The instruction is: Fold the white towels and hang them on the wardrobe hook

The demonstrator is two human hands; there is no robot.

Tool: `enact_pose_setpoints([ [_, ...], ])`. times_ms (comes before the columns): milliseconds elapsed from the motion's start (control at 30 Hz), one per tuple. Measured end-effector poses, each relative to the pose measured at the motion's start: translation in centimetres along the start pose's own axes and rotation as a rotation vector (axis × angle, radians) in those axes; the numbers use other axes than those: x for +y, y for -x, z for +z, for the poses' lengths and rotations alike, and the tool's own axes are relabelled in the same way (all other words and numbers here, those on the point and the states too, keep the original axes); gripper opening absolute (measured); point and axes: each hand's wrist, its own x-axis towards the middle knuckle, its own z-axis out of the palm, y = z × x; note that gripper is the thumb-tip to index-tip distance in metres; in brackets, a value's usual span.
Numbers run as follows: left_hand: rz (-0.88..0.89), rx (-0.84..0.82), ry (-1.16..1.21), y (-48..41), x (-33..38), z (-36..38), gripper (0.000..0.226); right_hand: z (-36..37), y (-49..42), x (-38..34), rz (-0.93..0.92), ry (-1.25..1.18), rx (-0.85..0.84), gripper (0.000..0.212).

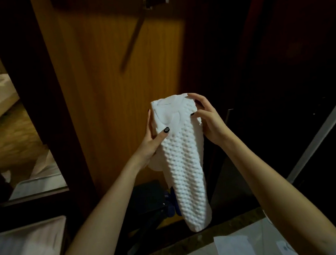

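Broadly, the wooden wardrobe panel (103, 92) fills the middle of the scene, lit warm against dark surroundings. In front of it hangs the white towel (184, 166), folded into a long narrow strip with a bumpy weave. Its top is held at mid-height and its lower end dangles toward the near floor.

The left hand (152, 141) grips the towel's upper left side, thumb pressed on the front and fingers wrapped behind. The right hand (209, 121) pinches the upper right corner between thumb and fingertips, where the layers bunch. The hook (157, 1), a small metal rack, sits at the far top of the panel, well apart from the towel.

The step in hand looks like squaring the last fold before hanging. It would go best with the edges at the top lined up flush and the loose lump low on the left side tucked in. Both thumbs should keep the layers pinned as the towel rises, and it should go over the hook at its middle so the two halves balance.

A pale bin (27, 251) stands near left, and sheets of paper (234, 247) lie near right.

No brand or label shows on the towel. The marks on the paper and the pale pattern on the left thumbnail are too small to read.
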Motion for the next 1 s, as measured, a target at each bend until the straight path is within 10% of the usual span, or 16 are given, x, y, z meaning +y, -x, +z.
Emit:
enact_pose_setpoints([
  [433, 0.043, -0.04, 0.18, 0.4, 2.1, -1.3, 0.099, 1.5, -0.3, 0.4, 0.017, -0.03, -0.045, 0.061],
  [600, 0.083, -0.004, 0.059, 1.0, 1.3, -0.6, 0.039, 1.5, -0.3, 1.2, 0.015, 0.052, -0.023, 0.054],
  [767, 0.149, 0.045, 0.021, -1.0, 2.8, 1.1, 0.03, 0.7, 0.4, 1.2, 0.077, 0.209, -0.013, 0.036],
  [1000, 0.111, -0.005, 0.02, -3.4, 4.3, 1.7, 0.055, -2.4, 4.2, 1.7, 0.126, 0.325, -0.143, 0.087],
])
